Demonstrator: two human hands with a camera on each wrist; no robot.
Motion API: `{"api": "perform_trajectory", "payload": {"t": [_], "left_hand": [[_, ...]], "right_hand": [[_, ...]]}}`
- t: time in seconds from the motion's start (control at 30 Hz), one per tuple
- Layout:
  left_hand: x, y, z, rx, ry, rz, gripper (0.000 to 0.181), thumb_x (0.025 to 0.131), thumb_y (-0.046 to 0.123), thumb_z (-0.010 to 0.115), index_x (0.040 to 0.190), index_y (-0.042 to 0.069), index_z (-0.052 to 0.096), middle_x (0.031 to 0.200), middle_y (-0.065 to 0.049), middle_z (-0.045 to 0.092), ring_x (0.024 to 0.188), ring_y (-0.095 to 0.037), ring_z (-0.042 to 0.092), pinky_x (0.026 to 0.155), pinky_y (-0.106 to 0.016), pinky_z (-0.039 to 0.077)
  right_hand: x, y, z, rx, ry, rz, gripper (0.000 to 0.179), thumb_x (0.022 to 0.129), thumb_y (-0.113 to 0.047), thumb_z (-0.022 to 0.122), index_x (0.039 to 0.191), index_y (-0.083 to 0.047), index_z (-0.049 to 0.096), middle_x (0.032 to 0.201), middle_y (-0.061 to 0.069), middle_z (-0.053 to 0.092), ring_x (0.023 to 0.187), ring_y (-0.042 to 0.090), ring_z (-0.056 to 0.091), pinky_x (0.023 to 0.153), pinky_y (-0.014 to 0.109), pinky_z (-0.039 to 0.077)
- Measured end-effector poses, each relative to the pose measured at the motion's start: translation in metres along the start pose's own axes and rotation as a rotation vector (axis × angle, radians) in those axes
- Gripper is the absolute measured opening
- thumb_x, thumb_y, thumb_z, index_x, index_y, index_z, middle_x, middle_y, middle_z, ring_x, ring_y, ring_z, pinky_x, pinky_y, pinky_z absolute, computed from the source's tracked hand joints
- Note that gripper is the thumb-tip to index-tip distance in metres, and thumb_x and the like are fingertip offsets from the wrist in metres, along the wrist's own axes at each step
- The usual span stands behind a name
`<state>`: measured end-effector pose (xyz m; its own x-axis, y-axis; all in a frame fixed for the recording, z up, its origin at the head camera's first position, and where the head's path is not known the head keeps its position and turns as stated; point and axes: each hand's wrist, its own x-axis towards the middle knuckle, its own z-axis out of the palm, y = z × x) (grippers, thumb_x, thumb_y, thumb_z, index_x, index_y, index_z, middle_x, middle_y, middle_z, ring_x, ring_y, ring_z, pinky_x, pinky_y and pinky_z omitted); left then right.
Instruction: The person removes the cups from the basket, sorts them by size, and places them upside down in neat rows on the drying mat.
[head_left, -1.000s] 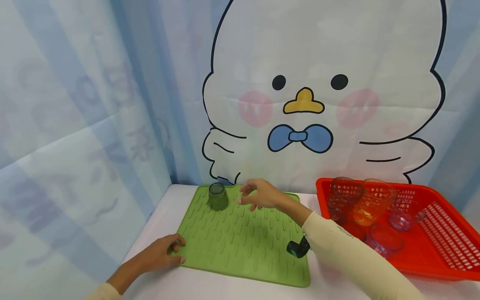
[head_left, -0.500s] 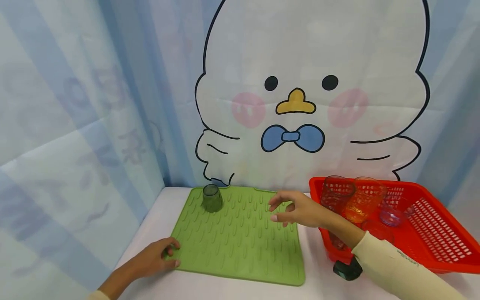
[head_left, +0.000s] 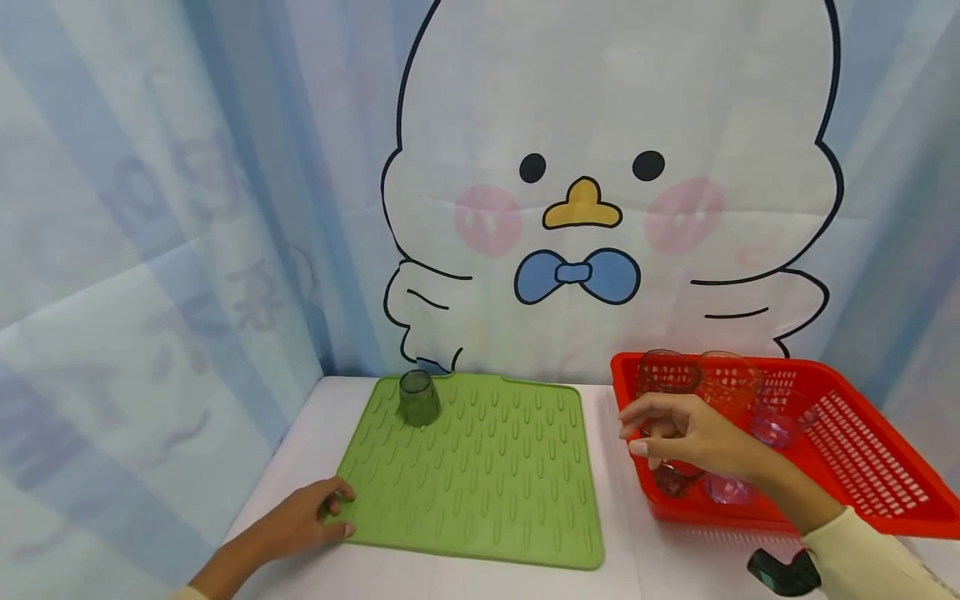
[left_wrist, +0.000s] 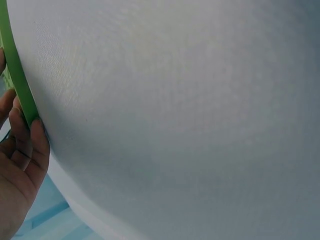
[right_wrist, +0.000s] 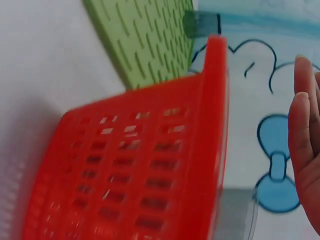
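A dark green-tinted drinking glass [head_left: 418, 402] stands at the far left corner of a green ridged mat [head_left: 487, 492]. At the mat's near left corner rests my left hand [head_left: 303, 518], its fingertips and thumb at the edge. The left wrist view shows these fingers against the mat's thin side [left_wrist: 22, 90]. My right hand [head_left: 690, 429] hangs over the left rim of a red perforated basket [head_left: 873, 467], fingers loosely bent and nothing between them. Inside the basket, partly hidden behind this hand, are a grey glass [head_left: 660, 375], an orange glass [head_left: 731, 385] and a purple one [head_left: 775, 429].
More tinted glassware [head_left: 727, 490] lies near the basket's front, partly covered by the right forearm. The white tabletop [head_left: 420, 575] runs along the mat's front edge. A curtain with a cartoon bird [head_left: 585, 217] hangs right behind the table.
My right hand has moved right, from above the mat near the green glass to over the basket's left side. The left hand stays at the mat corner. The head view has shifted slightly.
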<state>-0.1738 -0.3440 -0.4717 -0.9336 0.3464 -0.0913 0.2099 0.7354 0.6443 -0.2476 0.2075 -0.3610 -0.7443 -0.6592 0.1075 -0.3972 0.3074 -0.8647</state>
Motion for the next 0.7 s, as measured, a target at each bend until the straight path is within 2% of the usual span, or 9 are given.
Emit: {"api": "perform_trajectory", "payload": {"t": [0.13,0.27,0.37,0.57,0.7], "left_hand": [[-0.001,0.000,0.000,0.007,0.002,0.009,0.041,0.086,0.029,0.079,0.113,0.004,0.061,0.089,0.000,0.053,0.072,-0.003,0.044,0.064,-0.025,0.039],[0.000,0.000,0.000,0.018,0.013,0.011,0.042,0.085,0.029,0.080,0.113,0.005,0.061,0.088,0.000,0.053,0.071,-0.002,0.044,0.064,-0.024,0.040],[0.000,0.000,0.000,0.015,0.011,0.020,0.041,0.085,0.029,0.079,0.112,0.004,0.060,0.088,0.000,0.053,0.071,-0.001,0.044,0.064,-0.024,0.039],[0.001,-0.001,0.002,0.016,0.007,0.005,0.042,0.084,0.029,0.080,0.112,0.005,0.060,0.087,0.000,0.053,0.071,-0.002,0.044,0.064,-0.024,0.040],[0.001,0.000,0.002,0.013,0.006,-0.005,0.042,0.084,0.029,0.080,0.112,0.004,0.060,0.087,0.000,0.053,0.071,-0.002,0.044,0.064,-0.024,0.040]], "right_hand": [[-0.022,0.007,-0.014,-0.028,0.071,-0.001,0.025,0.097,-0.004,0.063,0.122,-0.002,0.062,0.106,0.010,0.071,0.073,0.024,0.069,0.065,0.037,0.060],[-0.045,0.015,-0.027,-0.046,0.158,0.033,0.026,0.098,-0.003,0.058,0.124,-0.002,0.061,0.106,-0.002,0.072,0.075,0.025,0.070,0.067,0.038,0.060],[-0.062,0.023,-0.036,-0.074,0.207,0.065,0.027,0.099,-0.003,0.057,0.126,-0.004,0.060,0.105,-0.004,0.073,0.071,0.025,0.068,0.064,0.037,0.059],[-0.086,0.042,-0.057,-0.137,0.265,0.120,0.029,0.100,-0.006,0.056,0.129,-0.009,0.058,0.108,0.002,0.072,0.066,0.025,0.064,0.058,0.034,0.055],[-0.098,0.056,-0.069,-0.179,0.264,0.213,0.036,0.100,-0.012,0.057,0.136,-0.009,0.053,0.113,-0.003,0.068,0.072,0.025,0.066,0.060,0.033,0.054]]}}
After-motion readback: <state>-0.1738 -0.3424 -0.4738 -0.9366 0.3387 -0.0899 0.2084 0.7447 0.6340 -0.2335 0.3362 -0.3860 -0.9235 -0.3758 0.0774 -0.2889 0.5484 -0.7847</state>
